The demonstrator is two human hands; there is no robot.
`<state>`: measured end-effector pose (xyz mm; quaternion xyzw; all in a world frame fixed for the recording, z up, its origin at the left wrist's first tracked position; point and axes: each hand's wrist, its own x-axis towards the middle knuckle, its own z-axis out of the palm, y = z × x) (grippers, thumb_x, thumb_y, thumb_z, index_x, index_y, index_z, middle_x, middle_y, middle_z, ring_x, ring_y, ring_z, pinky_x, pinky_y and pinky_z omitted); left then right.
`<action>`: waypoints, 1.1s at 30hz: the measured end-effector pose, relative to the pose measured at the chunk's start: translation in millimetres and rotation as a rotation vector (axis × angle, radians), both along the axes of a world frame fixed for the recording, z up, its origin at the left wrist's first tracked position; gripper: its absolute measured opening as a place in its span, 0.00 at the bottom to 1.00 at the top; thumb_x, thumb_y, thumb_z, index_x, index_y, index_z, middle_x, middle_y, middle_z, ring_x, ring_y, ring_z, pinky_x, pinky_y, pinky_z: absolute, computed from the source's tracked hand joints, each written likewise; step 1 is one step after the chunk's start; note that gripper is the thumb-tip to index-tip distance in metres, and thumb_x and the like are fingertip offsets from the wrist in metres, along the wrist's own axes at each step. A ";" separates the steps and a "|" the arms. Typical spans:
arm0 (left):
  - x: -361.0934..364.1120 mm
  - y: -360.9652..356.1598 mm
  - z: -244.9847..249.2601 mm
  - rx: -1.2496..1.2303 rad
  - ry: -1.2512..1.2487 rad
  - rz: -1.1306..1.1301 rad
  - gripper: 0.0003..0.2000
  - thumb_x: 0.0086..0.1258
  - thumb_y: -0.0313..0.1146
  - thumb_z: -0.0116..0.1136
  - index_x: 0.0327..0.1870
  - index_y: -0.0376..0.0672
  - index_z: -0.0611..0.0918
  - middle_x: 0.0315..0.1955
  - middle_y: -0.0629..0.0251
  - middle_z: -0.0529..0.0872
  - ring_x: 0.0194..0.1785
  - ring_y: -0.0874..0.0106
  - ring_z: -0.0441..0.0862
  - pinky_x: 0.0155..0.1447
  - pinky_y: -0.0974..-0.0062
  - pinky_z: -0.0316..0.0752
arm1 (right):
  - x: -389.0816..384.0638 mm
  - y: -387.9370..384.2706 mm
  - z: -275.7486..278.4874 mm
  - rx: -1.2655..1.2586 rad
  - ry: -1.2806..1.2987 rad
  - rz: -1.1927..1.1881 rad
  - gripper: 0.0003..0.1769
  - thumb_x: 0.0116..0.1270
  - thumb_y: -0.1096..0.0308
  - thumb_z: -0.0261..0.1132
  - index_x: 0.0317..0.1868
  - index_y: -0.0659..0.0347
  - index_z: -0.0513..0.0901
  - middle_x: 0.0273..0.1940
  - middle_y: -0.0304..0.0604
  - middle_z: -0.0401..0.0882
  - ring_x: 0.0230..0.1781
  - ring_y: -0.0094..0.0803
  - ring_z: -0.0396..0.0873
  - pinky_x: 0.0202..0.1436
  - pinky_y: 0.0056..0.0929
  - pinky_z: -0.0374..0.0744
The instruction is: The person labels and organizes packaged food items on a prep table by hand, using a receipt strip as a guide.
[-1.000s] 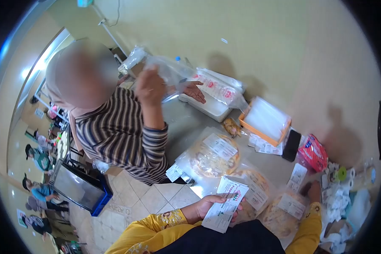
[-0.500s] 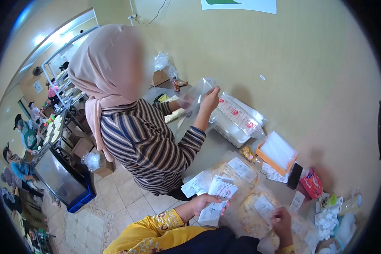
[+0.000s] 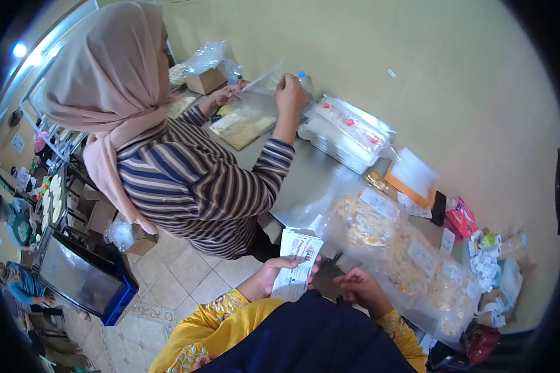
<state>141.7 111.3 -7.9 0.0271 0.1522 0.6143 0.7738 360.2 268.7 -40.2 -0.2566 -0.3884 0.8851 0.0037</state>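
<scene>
My left hand (image 3: 275,273) holds a stack of printed labels (image 3: 297,258) in front of my body. To its right, my right hand (image 3: 362,287) has curled fingers near the table edge; whether something small is between them I cannot make out. Beyond my hands lie bagged flat round foods, one (image 3: 361,227) farthest back, another (image 3: 417,261) in the middle and a third (image 3: 451,292) nearest me, each with a white label on its bag.
A co-worker in a striped top (image 3: 199,180) holds a clear bag (image 3: 258,93) at the left. Along the wall stand a white tray stack (image 3: 339,146), an orange box (image 3: 410,186), a red packet (image 3: 460,216) and crumpled paper (image 3: 488,267). A glass-topped case (image 3: 81,273) is on the floor.
My right hand has moved left, away from the bagged foods, closer to the label stack. My left hand still holds the labels. The view has shifted, and the co-worker's hands have moved apart on the bag.
</scene>
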 end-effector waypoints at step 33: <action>136.0 -11.2 -19.1 0.048 0.759 0.167 0.18 0.62 0.27 0.54 0.52 0.29 0.72 0.43 0.60 0.81 0.41 0.71 0.79 0.48 0.76 0.73 | 3.5 10.0 96.8 1.343 0.312 0.369 0.21 0.55 0.69 0.65 0.50 0.64 0.74 0.44 0.51 0.77 0.47 0.35 0.75 0.51 0.32 0.73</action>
